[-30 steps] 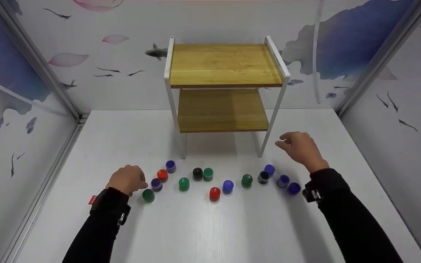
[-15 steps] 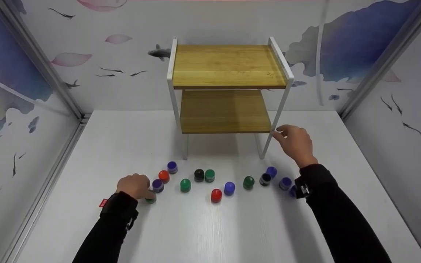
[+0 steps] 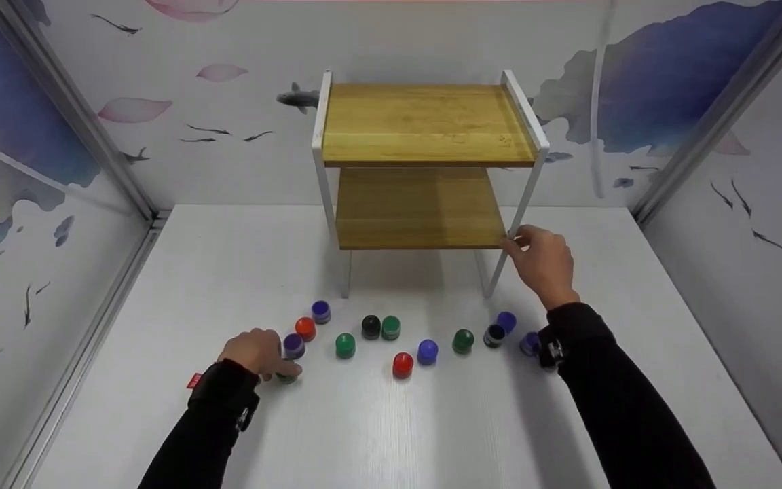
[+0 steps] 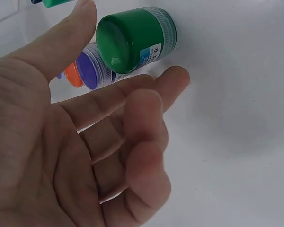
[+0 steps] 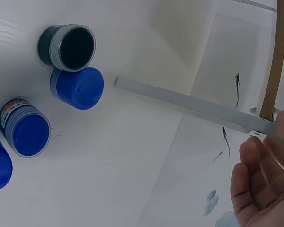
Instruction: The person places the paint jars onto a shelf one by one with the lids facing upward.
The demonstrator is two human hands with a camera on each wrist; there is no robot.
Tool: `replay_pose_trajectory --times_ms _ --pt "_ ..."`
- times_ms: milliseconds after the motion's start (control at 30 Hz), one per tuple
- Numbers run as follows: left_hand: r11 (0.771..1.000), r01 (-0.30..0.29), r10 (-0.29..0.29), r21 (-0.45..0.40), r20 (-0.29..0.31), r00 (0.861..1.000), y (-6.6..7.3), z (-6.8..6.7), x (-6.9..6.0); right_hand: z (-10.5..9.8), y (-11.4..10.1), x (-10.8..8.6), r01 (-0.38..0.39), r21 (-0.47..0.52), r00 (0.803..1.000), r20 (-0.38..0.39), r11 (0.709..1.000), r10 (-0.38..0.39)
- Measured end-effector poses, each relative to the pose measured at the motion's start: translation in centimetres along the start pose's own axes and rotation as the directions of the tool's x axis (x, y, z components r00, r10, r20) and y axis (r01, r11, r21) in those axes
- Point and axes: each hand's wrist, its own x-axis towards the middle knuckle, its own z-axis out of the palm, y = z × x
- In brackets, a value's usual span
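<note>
My left hand [image 3: 255,352] reaches over a green-lidded paint jar [image 4: 132,40] at the left end of the jars. In the left wrist view, the jar lies between the thumb and loosely bent fingers, with gaps showing around it. A purple-lidded jar [image 3: 294,346] stands just behind it. My right hand [image 3: 546,265] pinches the front right leg [image 5: 189,101] of a two-tier wooden shelf [image 3: 425,122], beside the lower board [image 3: 418,210]. The thumb is on one side of the leg, the fingers on the other.
Several more paint jars stand across the white table [image 3: 337,435], among them a red one [image 3: 402,365], a blue one [image 3: 427,352] and a black one [image 3: 371,327]. Patterned walls [image 3: 214,156] enclose the table at the back and sides.
My right hand has moved left and forward from above the table to the shelf's leg. My left hand has shifted right, over the green jar. The view has shifted slightly.
</note>
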Motion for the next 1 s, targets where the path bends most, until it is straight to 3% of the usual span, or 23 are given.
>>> replay_pose_trajectory --times_ms 200,367,567,1000 --pt "0.991 -0.027 0.028 -0.133 0.006 1.0 -0.7 -0.1 0.9 -0.2 -0.4 0.5 0.003 -0.005 1.0 -0.005 1.0 -0.003" --pt "0.979 0.013 0.004 -0.202 0.084 0.996 -1.0 -0.5 1.2 -0.3 -0.4 0.7 0.01 0.002 1.0 0.005 1.0 -0.01" --pt "0.977 0.051 -0.027 -0.208 0.117 0.993 -1.2 -0.5 1.6 -0.4 -0.3 0.6 -0.01 0.013 1.0 0.005 1.0 0.01" --pt "0.99 -0.023 0.032 -0.137 0.062 0.998 -1.8 0.6 1.6 0.2 -0.4 0.2 -0.025 0.031 0.999 0.031 0.999 0.024"
